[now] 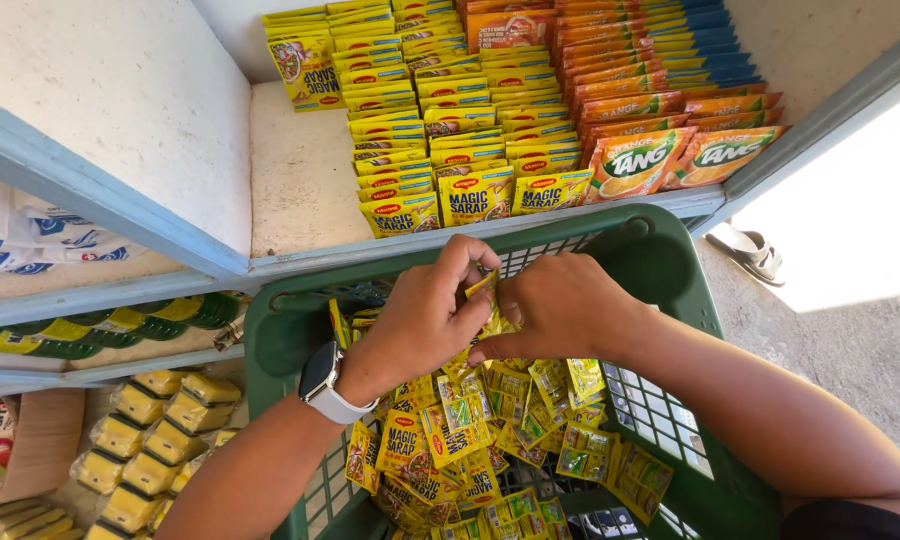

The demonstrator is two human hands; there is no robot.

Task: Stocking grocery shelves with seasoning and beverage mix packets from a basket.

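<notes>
At the far left, under the shelf edge, we note white packets (pixel 30 235) on one level, green rolls (pixel 120 330) below them, and yellow sponges (pixel 155 430) lowest, near a cardboard box (pixel 40 440).

Moving right, our left hand (pixel 425 315), with a white watch (pixel 325 385) on its wrist, is curled shut, thumb and fingertips pinching a strip of yellow sachets (pixel 490 310). The strip hangs roughly upright, its long axis running from the pinch down into the heap of sachets (pixel 470 440) in the green basket (pixel 670 260). It lies between our two hands, just right of the left hand and just left of the right; both sit about equally close to it, touching it.

Our right hand (pixel 560 305) is closed too, fingers folded over the same strip at its upper part, knuckles toward the camera. We cannot tell exactly where its fingertips meet the strip.

Beyond the basket's far rim, on the shelf (pixel 300 170), yellow seasoning sachets (pixel 450 150) stand in overlapping rows; right of them lie orange drink sachets (pixel 670 150).

At the far right, on the concrete floor (pixel 850 350), rests a sandal (pixel 755 250).
</notes>
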